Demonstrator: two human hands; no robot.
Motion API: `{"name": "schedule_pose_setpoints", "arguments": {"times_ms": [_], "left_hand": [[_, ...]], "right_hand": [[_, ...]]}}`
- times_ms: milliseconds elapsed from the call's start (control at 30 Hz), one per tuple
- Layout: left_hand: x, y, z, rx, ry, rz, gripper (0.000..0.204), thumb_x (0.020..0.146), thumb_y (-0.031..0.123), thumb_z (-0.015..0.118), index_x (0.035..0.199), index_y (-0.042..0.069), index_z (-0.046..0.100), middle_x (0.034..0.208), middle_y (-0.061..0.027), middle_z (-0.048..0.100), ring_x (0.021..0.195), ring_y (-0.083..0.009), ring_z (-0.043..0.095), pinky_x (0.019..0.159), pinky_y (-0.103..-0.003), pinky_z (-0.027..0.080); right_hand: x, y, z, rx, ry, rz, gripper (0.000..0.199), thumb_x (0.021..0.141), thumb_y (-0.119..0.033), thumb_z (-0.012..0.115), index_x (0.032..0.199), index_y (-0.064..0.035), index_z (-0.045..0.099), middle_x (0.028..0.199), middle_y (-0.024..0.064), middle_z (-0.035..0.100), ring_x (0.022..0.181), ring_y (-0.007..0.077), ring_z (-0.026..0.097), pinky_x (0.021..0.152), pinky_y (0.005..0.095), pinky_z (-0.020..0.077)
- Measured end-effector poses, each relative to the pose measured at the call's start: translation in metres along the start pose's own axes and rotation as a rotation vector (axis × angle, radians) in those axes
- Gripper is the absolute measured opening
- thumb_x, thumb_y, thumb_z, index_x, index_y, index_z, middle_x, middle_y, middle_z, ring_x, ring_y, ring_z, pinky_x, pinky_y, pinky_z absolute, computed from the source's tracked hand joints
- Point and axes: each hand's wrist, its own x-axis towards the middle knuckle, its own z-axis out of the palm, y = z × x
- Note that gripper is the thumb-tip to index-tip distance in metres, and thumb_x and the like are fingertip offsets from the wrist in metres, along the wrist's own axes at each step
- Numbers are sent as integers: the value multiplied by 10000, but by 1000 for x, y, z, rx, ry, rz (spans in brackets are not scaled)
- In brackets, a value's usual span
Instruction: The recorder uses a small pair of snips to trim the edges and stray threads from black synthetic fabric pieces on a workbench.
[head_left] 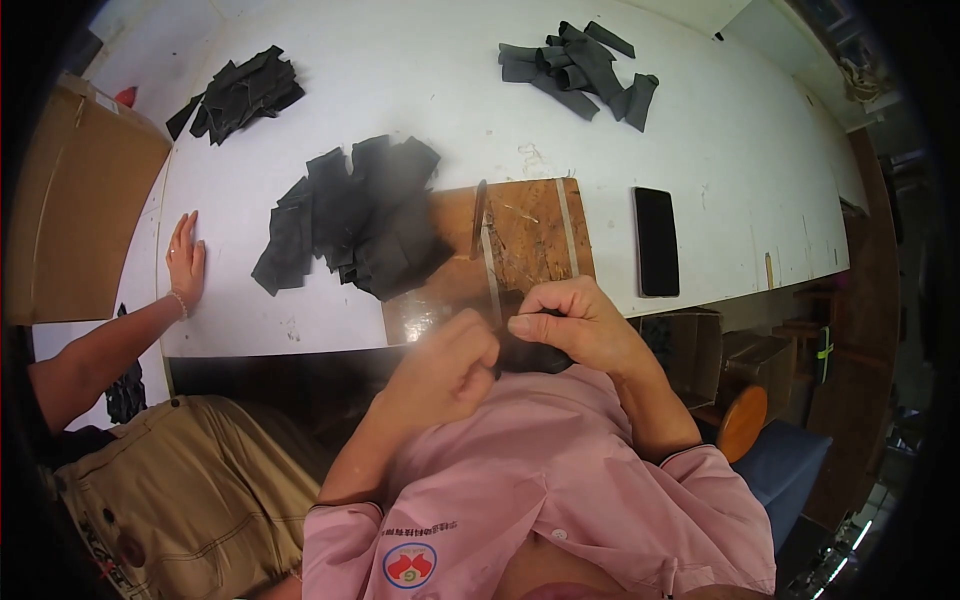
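Close to my body, at the table's near edge, a black fabric piece is stretched between my hands. My right hand pinches it between thumb and fingers. On the other side my left hand, a little blurred, has its fingers curled closed at the piece's left end; its fingertips are partly hidden. Just beyond lies a brown wooden board with pale strips across it. A heap of black fabric pieces covers the board's left part. A thin dark strip lies on the board.
On the white table are another dark fabric pile at far left, rolled grey-black pieces at the back and a black phone at right. Another person's hand rests at left, near a cardboard box.
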Motion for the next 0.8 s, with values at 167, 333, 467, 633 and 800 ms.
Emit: {"name": "schedule_pose_setpoints", "arguments": {"times_ms": [167,333,467,633,800], "left_hand": [[-28,-17,-12,-371,273,-104,201,667,-51,580,670,50,406,678,-46,486,540,-95,455,458,-203,344],[-12,1,7,-783,396,-244,366,695,31,631,1025,-31,484,1006,-102,479,789,-104,450,626,-215,383],[-4,2,4,-383,157,-166,370,641,-45,582,997,44,534,945,-85,498,786,-168,517,650,-283,424],[1,7,3,202,-114,20,243,658,-6,532,897,39,524,776,-131,459,662,-278,511,548,-337,424],[5,8,7,304,-293,66,122,684,47,515,798,33,472,733,-129,410,594,-290,501,496,-380,415]], "right_hand": [[-4,6,-33,143,117,-43,122,773,-99,588,694,-6,583,619,-26,527,604,27,452,534,175,357],[2,12,-17,104,6,-20,150,776,-110,597,666,-12,564,608,-38,505,583,23,421,522,174,341],[7,15,-16,105,4,-13,152,776,-113,600,667,-13,567,613,-38,505,586,23,416,519,174,337],[6,14,-13,160,-8,5,131,764,-102,608,675,-10,578,619,-38,512,590,20,428,525,169,346],[3,13,-16,181,-35,30,121,760,-106,609,680,-18,586,626,-37,525,597,19,440,534,164,355]]}}
